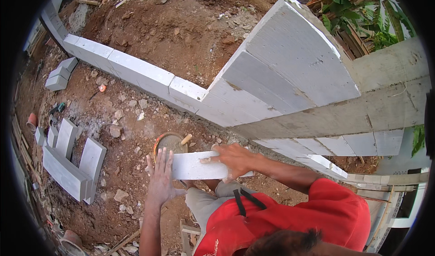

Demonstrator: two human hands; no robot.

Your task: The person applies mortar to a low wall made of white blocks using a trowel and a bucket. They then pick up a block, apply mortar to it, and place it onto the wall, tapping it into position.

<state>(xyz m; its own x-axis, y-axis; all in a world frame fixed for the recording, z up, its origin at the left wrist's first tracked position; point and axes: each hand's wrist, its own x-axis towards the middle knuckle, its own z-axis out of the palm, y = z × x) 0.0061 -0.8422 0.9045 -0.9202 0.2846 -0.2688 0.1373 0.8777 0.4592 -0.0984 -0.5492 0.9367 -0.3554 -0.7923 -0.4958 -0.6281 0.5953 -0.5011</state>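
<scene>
A white lightweight concrete block (192, 166) is held level in front of my body, between my two hands. My left hand (161, 181) grips its left end, fingers stretched up along the end and thumb near the lower edge. My right hand (235, 160) is wrapped over the right end, fingertips on the top face. Just beyond the block stands a bucket (171, 141) of grey mortar, partly hidden behind it. A tool with a wooden handle (186, 139) rests at the bucket's right rim; its other end cannot be made out.
A white block wall (136, 68) runs from far left to right, rising in a tall stepped section (294, 52) with a grey concrete beam (317, 113). Loose blocks (63, 165) lie at the left, more blocks (59, 78) farther off. Stones (116, 131) dot the brown soil.
</scene>
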